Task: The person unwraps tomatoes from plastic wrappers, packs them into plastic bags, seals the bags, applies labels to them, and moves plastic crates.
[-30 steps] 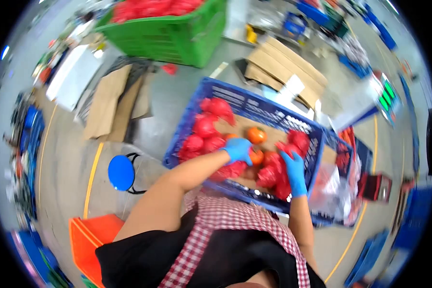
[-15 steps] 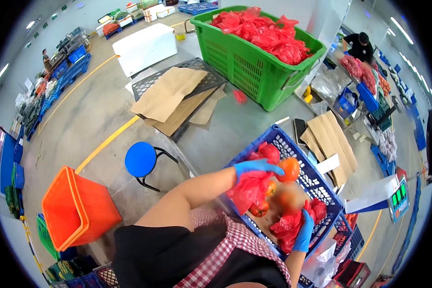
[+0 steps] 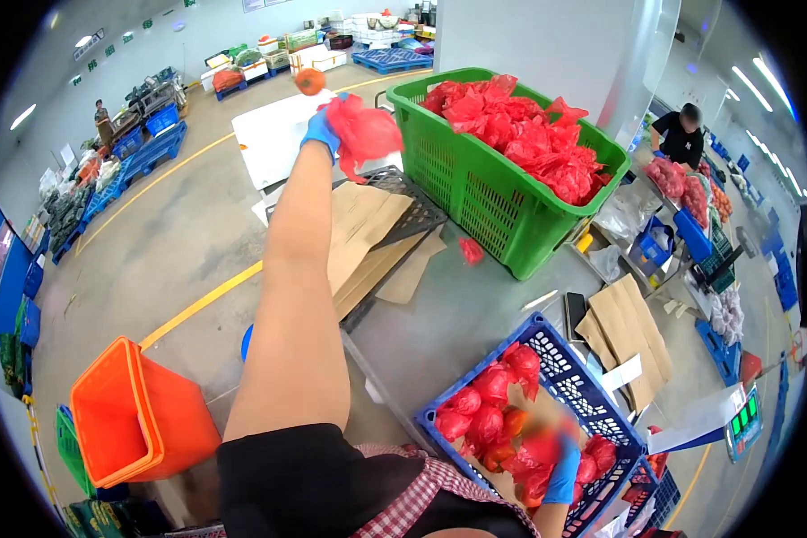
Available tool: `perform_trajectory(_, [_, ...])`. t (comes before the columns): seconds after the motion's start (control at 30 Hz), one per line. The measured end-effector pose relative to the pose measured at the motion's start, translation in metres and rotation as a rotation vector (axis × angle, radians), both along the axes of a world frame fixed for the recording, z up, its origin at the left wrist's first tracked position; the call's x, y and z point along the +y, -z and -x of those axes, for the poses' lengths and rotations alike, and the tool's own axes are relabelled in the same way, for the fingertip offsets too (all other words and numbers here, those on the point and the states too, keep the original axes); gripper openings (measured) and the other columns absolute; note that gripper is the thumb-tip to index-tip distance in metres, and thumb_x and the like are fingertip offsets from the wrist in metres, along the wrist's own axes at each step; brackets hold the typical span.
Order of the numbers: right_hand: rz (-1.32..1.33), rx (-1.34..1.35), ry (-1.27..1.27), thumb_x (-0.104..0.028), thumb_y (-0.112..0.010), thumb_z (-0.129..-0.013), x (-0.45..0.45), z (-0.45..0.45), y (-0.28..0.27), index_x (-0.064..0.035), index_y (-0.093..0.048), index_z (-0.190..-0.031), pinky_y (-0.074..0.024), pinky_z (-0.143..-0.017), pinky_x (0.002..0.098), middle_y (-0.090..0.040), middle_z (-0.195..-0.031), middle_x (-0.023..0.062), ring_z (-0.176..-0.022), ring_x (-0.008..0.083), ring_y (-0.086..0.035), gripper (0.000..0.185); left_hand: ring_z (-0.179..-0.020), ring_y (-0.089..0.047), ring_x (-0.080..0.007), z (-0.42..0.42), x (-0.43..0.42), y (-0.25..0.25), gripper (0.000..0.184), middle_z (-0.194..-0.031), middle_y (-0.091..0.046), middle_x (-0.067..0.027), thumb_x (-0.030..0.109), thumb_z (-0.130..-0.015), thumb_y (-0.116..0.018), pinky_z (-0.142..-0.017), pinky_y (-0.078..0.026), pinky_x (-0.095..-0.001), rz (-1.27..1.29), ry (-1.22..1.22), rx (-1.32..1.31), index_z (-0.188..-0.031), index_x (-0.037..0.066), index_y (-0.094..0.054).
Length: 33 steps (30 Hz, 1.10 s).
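My left hand (image 3: 323, 133), in a blue glove, reaches far forward over the white foam box (image 3: 264, 148). It is closed on a crumpled red plastic bag (image 3: 363, 136). Just beyond the fingers is an orange-red tomato (image 3: 310, 82); whether it is airborne or touching the box I cannot tell. My right hand (image 3: 562, 477), also gloved, is low inside the blue crate (image 3: 533, 336), against a red bag (image 3: 529, 462). Its fingers are blurred. Several red-bagged round items (image 3: 486, 423) lie in the crate, with a bare tomato (image 3: 515, 421) among them.
A green crate (image 3: 462, 170) full of red bags stands at the table's back. Cardboard sheets (image 3: 363, 229) lie on a black crate at left, more cardboard (image 3: 632, 332) at right near a phone (image 3: 576, 314) and scale (image 3: 742, 421). An orange bin (image 3: 175, 421) stands on the floor.
My left hand has swung from the blue crate far forward and left, carrying the red bag. The tomato beside it is now over by the foam box. My right hand stays in the crate.
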State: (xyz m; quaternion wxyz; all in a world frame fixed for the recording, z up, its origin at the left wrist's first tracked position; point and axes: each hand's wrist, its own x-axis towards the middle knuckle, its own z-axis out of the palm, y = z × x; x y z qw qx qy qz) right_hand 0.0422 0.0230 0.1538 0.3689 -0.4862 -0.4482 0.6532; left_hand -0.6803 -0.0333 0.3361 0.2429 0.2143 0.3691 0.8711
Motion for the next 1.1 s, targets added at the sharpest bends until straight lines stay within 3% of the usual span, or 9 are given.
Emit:
perform_trajectory(0.17, [0.079, 0.087, -0.014, -0.014, -0.051, -0.083, 0.008, -0.004, 0.027, 0.0024, -0.053, -0.115, -0.0476, -0.075, 0.0265, -0.06, -0.096, 0.0074, -0.085, 0.0161, -0.059, 0.036, -0.078, -0.058, -0.0148, -0.188, 0.024, 0.011, 0.02, -0.086, -0.062, -0.0058, 0.019, -0.078, -0.063, -0.071, -0.047, -0.0303, 0.535, 0.278, 0.111, -0.091, 0.004, -0.062])
perform_trajectory(0.2, [0.092, 0.138, -0.015, -0.014, -0.049, -0.084, 0.013, -0.011, 0.033, 0.0021, -0.05, -0.119, -0.0475, -0.076, 0.0268, -0.06, -0.098, 0.0076, -0.087, 0.0163, -0.058, 0.038, -0.084, -0.057, -0.0134, -0.228, 0.023, 0.024, 0.026, -0.091, -0.062, -0.0049, 0.02, -0.076, -0.067, -0.077, -0.046, -0.0288, 0.559, 0.286, 0.367, -0.098, 0.006, -0.061])
perform_trajectory(0.27, [0.178, 0.204, 0.071, -0.017, -0.046, -0.088, 0.022, -0.031, 0.034, -0.0008, -0.039, -0.131, -0.0466, -0.081, 0.0288, -0.058, -0.107, 0.0077, -0.093, 0.017, -0.057, 0.047, -0.085, -0.056, -0.0104, -0.285, 0.015, 0.048, 0.026, -0.088, -0.06, -0.0025, 0.016, -0.077, -0.067, -0.074, -0.048, -0.0272, 0.583, 0.58, 0.172, -0.1, 0.006, -0.059])
perform_trajectory(0.43, [-0.252, -0.188, 0.325, -0.019, -0.058, -0.084, 0.054, -0.121, 0.012, 0.0002, -0.054, -0.118, -0.045, -0.084, 0.0288, -0.058, -0.109, 0.0066, -0.092, 0.0164, -0.056, 0.039, -0.084, -0.058, -0.0143, -0.364, 0.015, 0.098, 0.03, -0.086, -0.06, -0.0055, 0.007, -0.075, -0.063, -0.075, -0.047, -0.028, 0.672, 0.757, 0.279, -0.105, 0.004, -0.059])
perform_trajectory(0.57, [-0.253, -0.755, 0.308, -0.023, -0.071, -0.072, 0.044, -0.148, -0.023, 0.0032, -0.064, -0.099, -0.0481, -0.074, 0.0291, -0.067, -0.086, 0.0096, -0.08, 0.0166, -0.061, 0.038, -0.087, -0.06, -0.0241, -0.443, 0.017, 0.139, 0.039, -0.096, -0.059, -0.01, -0.001, -0.072, -0.056, -0.075, -0.048, -0.0327, 0.521, 0.717, 1.187, -0.11, 0.007, -0.057])
perform_trajectory(0.77, [-0.335, -1.338, 0.09, -0.03, -0.07, -0.067, 0.024, -0.16, 0.011, -0.0045, -0.061, -0.108, -0.0473, -0.082, 0.0377, -0.063, -0.101, 0.0161, -0.094, 0.031, -0.06, 0.049, -0.098, -0.057, -0.0317, -0.542, 0.027, 0.216, 0.047, -0.116, -0.055, -0.0134, 0.005, -0.073, -0.058, -0.08, -0.048, -0.0373, 0.595, 1.154, 1.822, -0.119, 0.015, -0.054])
perform_trajectory(0.97, [-0.399, -1.146, -0.076, -0.016, -0.057, -0.071, -0.013, -0.159, -0.013, -0.005, -0.062, -0.069, -0.0467, -0.052, 0.0421, -0.061, -0.065, 0.0151, -0.058, 0.0294, -0.06, 0.012, -0.081, -0.062, -0.0333, -0.546, 0.02, 0.25, 0.035, -0.097, -0.063, -0.0164, 0.018, -0.082, -0.052, -0.07, -0.05, -0.0406, 0.502, 1.189, 1.93, -0.116, 0.01, -0.054])
perform_trajectory(1.03, [-0.294, -1.196, -0.152, -0.016, -0.055, -0.072, -0.014, -0.155, 0.017, -0.0046, -0.063, -0.072, -0.046, -0.052, 0.0435, -0.061, -0.065, 0.0162, -0.058, 0.0312, -0.059, 0.014, -0.092, -0.059, -0.0327, -0.545, 0.005, 0.234, 0.048, -0.117, -0.054, -0.0176, 0.021, -0.078, -0.06, -0.074, -0.05, -0.0382, 0.501, 1.137, 2.219, -0.122, 0.008, -0.047])
perform_trajectory(1.1, [0.163, -0.742, 0.52, -0.027, -0.042, -0.084, -0.006, -0.137, 0.102, -0.0041, -0.06, -0.09, -0.0435, -0.073, 0.0465, -0.059, -0.093, 0.0208, -0.085, 0.0336, -0.057, 0.03, -0.099, -0.056, -0.028, -0.539, 0.002, 0.248, 0.052, -0.12, -0.052, -0.0146, 0.019, -0.077, -0.064, -0.079, -0.049, -0.035, 0.492, 0.978, 2.308, -0.123, 0.006, -0.045])
